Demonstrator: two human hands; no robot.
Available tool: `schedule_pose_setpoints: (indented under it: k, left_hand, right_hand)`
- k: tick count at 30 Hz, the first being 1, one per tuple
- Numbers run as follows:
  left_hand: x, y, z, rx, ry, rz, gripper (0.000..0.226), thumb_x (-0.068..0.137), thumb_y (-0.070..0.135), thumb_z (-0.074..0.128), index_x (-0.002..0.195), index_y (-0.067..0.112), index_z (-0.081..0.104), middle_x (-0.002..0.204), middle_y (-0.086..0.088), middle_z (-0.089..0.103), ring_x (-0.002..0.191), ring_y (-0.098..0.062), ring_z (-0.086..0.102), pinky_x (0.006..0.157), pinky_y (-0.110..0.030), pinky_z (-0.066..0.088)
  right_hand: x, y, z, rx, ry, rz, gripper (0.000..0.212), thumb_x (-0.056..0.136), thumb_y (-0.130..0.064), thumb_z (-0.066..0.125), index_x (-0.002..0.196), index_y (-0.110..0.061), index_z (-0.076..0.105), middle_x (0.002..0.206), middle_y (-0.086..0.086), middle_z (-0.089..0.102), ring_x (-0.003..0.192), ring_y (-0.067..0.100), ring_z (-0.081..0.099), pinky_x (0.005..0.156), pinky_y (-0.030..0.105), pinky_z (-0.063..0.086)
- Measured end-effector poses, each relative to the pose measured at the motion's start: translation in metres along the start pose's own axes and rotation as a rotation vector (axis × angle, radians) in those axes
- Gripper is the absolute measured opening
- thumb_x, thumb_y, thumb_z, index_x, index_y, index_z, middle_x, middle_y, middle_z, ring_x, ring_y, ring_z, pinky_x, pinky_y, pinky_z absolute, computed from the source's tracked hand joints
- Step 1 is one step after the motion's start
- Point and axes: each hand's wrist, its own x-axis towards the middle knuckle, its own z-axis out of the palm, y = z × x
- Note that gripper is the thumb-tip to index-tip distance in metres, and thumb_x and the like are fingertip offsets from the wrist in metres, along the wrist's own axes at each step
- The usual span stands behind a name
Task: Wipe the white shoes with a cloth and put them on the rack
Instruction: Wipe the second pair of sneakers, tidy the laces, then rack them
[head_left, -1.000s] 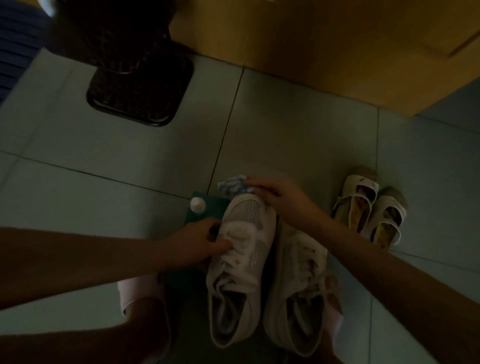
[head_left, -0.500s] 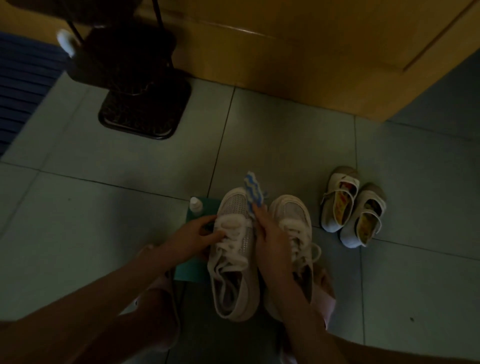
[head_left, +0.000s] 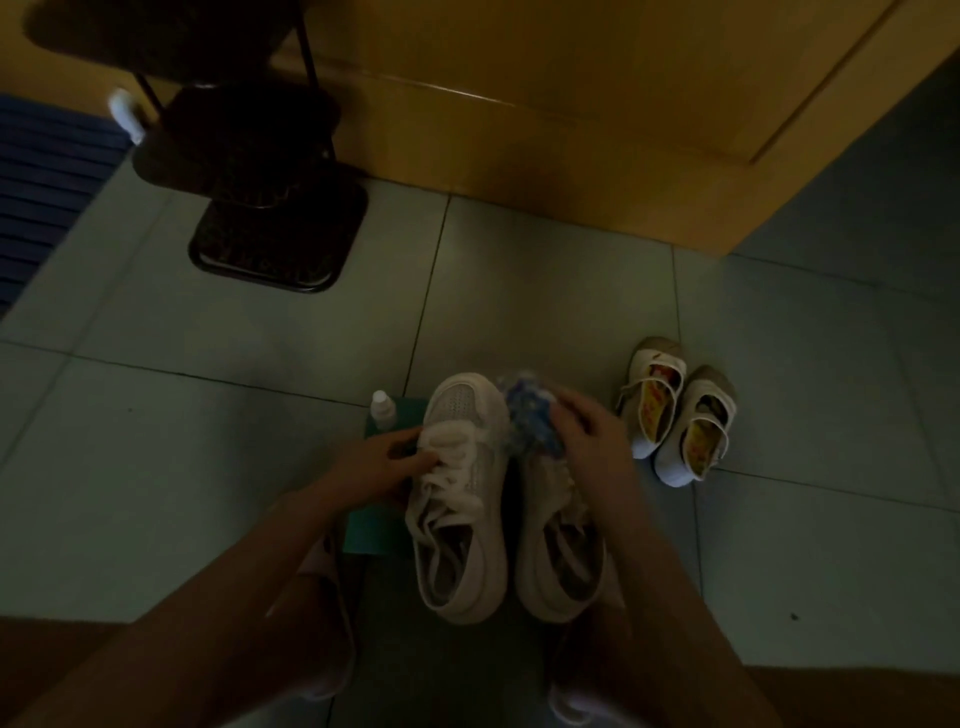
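Grips left white shoe (head_left: 462, 499) by laces with left hand (head_left: 387, 460); clutches bunched blue cloth (head_left: 527, 421) over right shoe (head_left: 561, 561) with right hand (head_left: 587, 431).

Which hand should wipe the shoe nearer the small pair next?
Right. The right hand holds the cloth at the toe of that shoe; the left hand grips the laces of the other shoe and has no cloth.

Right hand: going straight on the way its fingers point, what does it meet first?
Beyond the cloth it grips, the right hand would likely meet the toe of the white sneaker held by the left hand; depth unclear.
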Motion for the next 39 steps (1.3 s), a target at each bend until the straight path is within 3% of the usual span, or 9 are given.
schedule_pose_setpoints:
  k: [3,9,18,23,27,29,31,36,39]
  left_hand:
    - [0.002,0.000,0.002,0.056,0.022,0.016,0.052,0.091,0.035,0.053,0.140,0.022,0.039,0.129,-0.009,0.056,0.084,-0.015,0.059,0.065,-0.016,0.049]
    - [0.002,-0.002,0.004,0.073,0.059,0.036,0.054,0.091,0.033,0.054,0.140,0.018,0.038,0.132,-0.009,0.054,0.107,-0.024,0.059,0.087,-0.031,0.048]
    - [0.010,-0.006,0.014,0.077,0.092,0.013,0.059,0.090,0.038,0.055,0.142,0.017,0.037,0.137,-0.009,0.051,0.116,-0.023,0.055,0.090,-0.029,0.048]
    - [0.011,0.006,0.028,0.167,0.114,-0.016,0.057,0.092,0.045,0.048,0.138,0.012,0.040,0.135,-0.010,0.051,0.116,-0.026,0.055,0.079,-0.023,0.044]
    - [0.006,0.016,0.028,0.176,0.230,0.010,0.044,0.093,0.041,0.049,0.115,0.004,0.058,0.105,-0.016,0.066,0.091,-0.028,0.065,0.058,-0.020,0.045]
    - [0.002,0.028,0.019,0.113,0.368,0.105,0.039,0.095,0.037,0.046,0.105,0.003,0.062,0.097,-0.015,0.067,0.084,-0.026,0.064,0.067,-0.030,0.050]
    - [0.002,0.048,0.010,-0.018,0.515,0.248,0.037,0.095,0.033,0.047,0.122,0.010,0.056,0.108,-0.002,0.061,0.094,-0.013,0.056,0.076,-0.026,0.046]
    - [0.019,0.072,-0.001,-0.389,0.203,0.331,0.044,0.092,0.024,0.053,0.135,0.012,0.045,0.130,-0.008,0.054,0.108,-0.016,0.055,0.078,-0.014,0.049]
    - [0.035,0.064,0.002,-0.345,0.359,0.366,0.034,0.089,0.014,0.059,0.121,0.002,0.056,0.115,-0.014,0.061,0.099,-0.018,0.058,0.064,-0.001,0.045]
  right_hand:
    - [0.039,-0.009,0.023,-0.131,-0.066,-0.094,0.029,0.097,-0.022,0.047,0.122,-0.022,0.062,0.107,0.000,0.068,0.087,0.019,0.063,0.068,0.029,0.049]
    - [0.048,0.014,0.065,-0.324,-0.199,-0.051,0.036,0.099,-0.013,0.040,0.132,-0.018,0.053,0.132,0.009,0.057,0.117,0.024,0.055,0.096,0.024,0.039]
    - [-0.003,0.032,0.031,-0.241,-0.204,0.105,0.030,0.097,-0.010,0.044,0.124,-0.010,0.059,0.098,0.016,0.066,0.076,0.018,0.058,0.061,0.010,0.042]
    - [0.010,0.003,-0.003,0.077,-0.115,0.157,0.017,0.095,-0.011,0.051,0.106,-0.013,0.063,0.113,0.018,0.063,0.102,0.031,0.061,0.090,0.046,0.049]
    - [0.023,-0.020,0.006,0.303,-0.152,0.202,0.024,0.095,-0.014,0.050,0.117,-0.011,0.059,0.111,0.010,0.063,0.101,0.026,0.062,0.089,0.042,0.052]
    - [0.026,-0.025,0.020,0.275,-0.166,0.178,0.029,0.094,-0.020,0.053,0.121,-0.011,0.056,0.115,0.009,0.064,0.105,0.026,0.063,0.091,0.045,0.052]
    - [0.027,-0.029,0.032,0.286,-0.183,0.179,0.029,0.093,-0.024,0.055,0.120,-0.013,0.056,0.119,0.012,0.063,0.105,0.027,0.063,0.092,0.048,0.052]
    - [0.026,-0.039,0.053,0.376,-0.316,0.188,0.022,0.097,-0.019,0.045,0.114,-0.016,0.058,0.118,0.010,0.063,0.105,0.021,0.062,0.085,0.028,0.053]
    - [0.020,-0.036,0.050,0.382,-0.218,0.185,0.026,0.098,-0.010,0.040,0.114,-0.014,0.059,0.127,0.012,0.057,0.111,0.019,0.057,0.085,0.017,0.049]
